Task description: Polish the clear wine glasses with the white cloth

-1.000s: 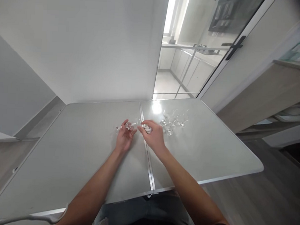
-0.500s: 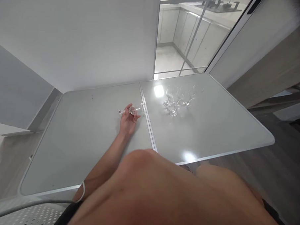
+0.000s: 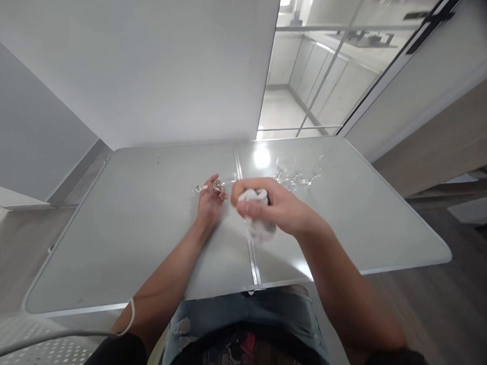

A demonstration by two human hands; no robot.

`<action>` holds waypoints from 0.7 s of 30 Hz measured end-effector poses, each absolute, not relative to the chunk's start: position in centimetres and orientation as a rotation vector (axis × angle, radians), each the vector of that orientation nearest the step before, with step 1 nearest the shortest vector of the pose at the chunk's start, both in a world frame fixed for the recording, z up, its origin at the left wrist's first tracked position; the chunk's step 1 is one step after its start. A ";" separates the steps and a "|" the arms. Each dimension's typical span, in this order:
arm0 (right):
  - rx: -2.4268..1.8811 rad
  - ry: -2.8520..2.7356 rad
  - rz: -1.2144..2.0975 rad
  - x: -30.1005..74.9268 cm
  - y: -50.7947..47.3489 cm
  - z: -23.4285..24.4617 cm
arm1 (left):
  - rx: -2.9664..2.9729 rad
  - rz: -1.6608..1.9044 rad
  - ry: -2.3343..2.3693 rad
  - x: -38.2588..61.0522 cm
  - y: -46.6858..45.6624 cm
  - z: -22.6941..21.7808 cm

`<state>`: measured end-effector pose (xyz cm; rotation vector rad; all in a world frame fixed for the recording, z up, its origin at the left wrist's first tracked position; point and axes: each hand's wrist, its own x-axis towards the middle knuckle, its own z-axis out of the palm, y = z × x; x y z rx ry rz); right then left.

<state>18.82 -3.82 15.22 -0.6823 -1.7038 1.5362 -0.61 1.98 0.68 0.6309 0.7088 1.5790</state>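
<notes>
Grey bench (image 3: 152,243) mid-frame. Our right hand (image 3: 275,203), unseen a moment ago, is back at centre, grip clamped on white cloth (image 3: 261,226), near the stemmed glass (image 3: 227,182) again. Our left hand (image 3: 210,205) holds that sideways, left of centre.

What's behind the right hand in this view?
Behind the right hand, gripping a white cloth, are the tabletop, its metal seam and clear stemmed glasses. The hand covers part of the seam and apparently some glasses' lower parts; anything else there is hidden.
</notes>
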 end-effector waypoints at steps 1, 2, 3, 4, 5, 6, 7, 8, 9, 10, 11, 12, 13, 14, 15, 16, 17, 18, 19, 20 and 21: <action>-0.742 -1.654 1.544 19.2 -2.5 15.2 | 0.618 1.593 0.664 -0.7 2.0 0.7; -0.790 -1.555 1.518 19.5 -1.3 14.8 | 0.607 1.608 0.642 -0.7 2.1 0.7; -0.829 -1.451 1.478 19.7 -0.2 13.9 | 0.596 1.612 0.634 -0.7 2.1 0.7; -0.873 -1.370 1.455 19.9 0.7 12.8 | 0.588 1.609 0.639 -0.7 2.1 0.7; -0.906 -1.298 1.444 19.9 1.5 11.6 | 0.585 1.604 0.650 -0.7 2.1 0.6; -0.916 -1.233 1.434 19.9 2.1 10.2 | 0.584 1.601 0.657 -0.7 2.1 0.7; -0.910 -1.200 1.423 19.8 2.5 8.9 | 0.587 1.600 0.664 -0.7 2.1 0.7; -0.914 -1.204 1.412 19.7 2.8 7.7 | 0.593 1.600 0.671 -0.7 2.0 0.7; -0.938 -1.225 1.374 19.4 3.0 6.7 | 0.604 1.601 0.677 -0.7 2.0 0.7; -0.980 -1.262 1.310 19.2 3.0 5.8 | 0.621 1.602 0.686 -0.6 1.9 0.7; -1.028 -1.305 1.228 18.9 3.0 5.2 | 0.641 1.602 0.695 -0.5 1.9 0.7; -1.065 -1.345 1.150 18.7 3.0 4.7 | 0.662 1.600 0.706 -0.4 1.9 0.7; -1.087 -1.371 1.092 18.4 2.9 4.3 | 0.685 1.596 0.716 -0.3 1.9 0.6; -1.095 -1.374 1.060 18.1 2.9 4.1 | 0.708 1.592 0.725 -0.2 1.9 0.6; -1.097 -1.352 1.059 17.9 2.8 3.9 | 0.732 1.586 0.733 -0.1 1.9 0.5; -1.091 -1.307 1.083 17.8 2.8 3.8 | 0.755 1.578 0.741 0.0 1.9 0.5; -1.080 -1.249 1.115 17.7 2.7 3.8 | 0.774 1.575 0.748 0.1 2.0 0.4; -1.061 -1.199 1.151 17.7 2.6 3.8 | 0.788 1.579 0.755 0.2 2.0 0.4; -1.033 -1.170 1.188 17.7 2.5 3.9 | 0.796 1.589 0.763 0.2 2.1 0.4; -0.997 -1.169 1.228 17.8 2.4 4.0 | 0.797 1.603 0.771 0.2 2.1 0.3; -0.961 -1.188 1.270 17.9 2.2 4.2 | 0.794 1.620 0.778 0.2 2.1 0.2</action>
